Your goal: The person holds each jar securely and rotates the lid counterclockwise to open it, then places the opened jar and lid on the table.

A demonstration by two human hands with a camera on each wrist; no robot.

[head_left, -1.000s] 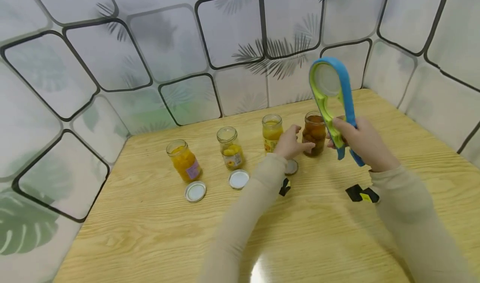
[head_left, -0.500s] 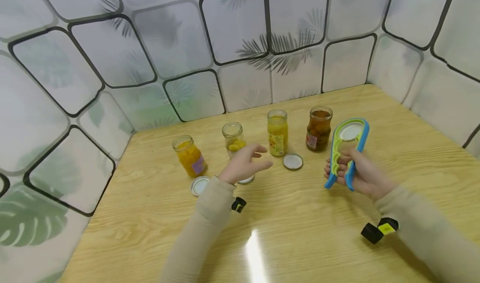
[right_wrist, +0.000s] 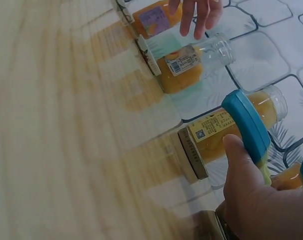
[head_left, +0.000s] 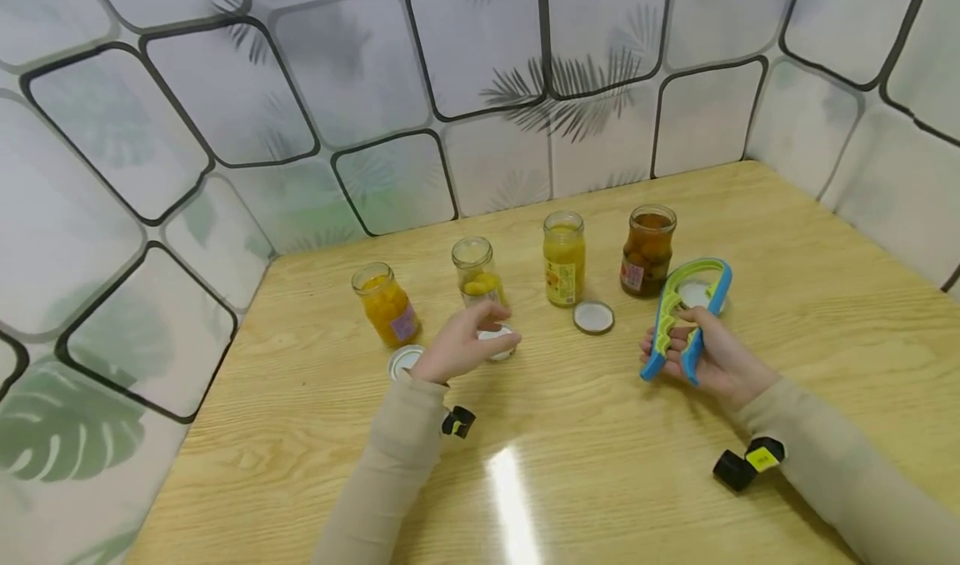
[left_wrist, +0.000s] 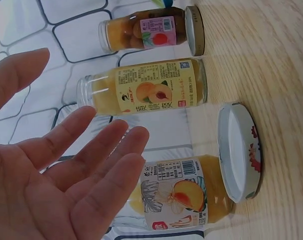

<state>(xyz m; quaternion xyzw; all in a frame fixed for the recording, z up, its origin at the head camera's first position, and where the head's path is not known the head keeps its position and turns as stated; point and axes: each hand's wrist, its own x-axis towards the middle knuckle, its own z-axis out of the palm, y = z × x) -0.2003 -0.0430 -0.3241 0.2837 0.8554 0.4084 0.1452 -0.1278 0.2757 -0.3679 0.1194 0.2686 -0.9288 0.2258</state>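
Note:
My right hand (head_left: 723, 361) grips a blue and green jar opener (head_left: 661, 342) by its handles, low over the table at the right. A pale lid (head_left: 694, 292) shows through the opener's loop. Just left of it stands an open jar of dark fruit (head_left: 647, 252). My left hand (head_left: 463, 347), fingers spread and loosely bent, hovers empty before the second jar (head_left: 474, 269) and partly covers the white lid (head_left: 500, 344) there. In the left wrist view its palm faces the camera with nothing in it, near the peach-labelled jar (left_wrist: 184, 195).
A yellow jar (head_left: 564, 261) stands uncapped between the hands, its lid (head_left: 593, 317) upturned in front. At the left is an orange-fruit jar (head_left: 387, 307) with its lid (head_left: 406, 359) before it. The patterned wall (head_left: 495, 165) rises behind the wooden table (head_left: 585, 465).
My left hand has drawn back leftward from beside the dark jar. My right hand has lowered the jar opener from upright to near the table, and the lid now sits lower in view.

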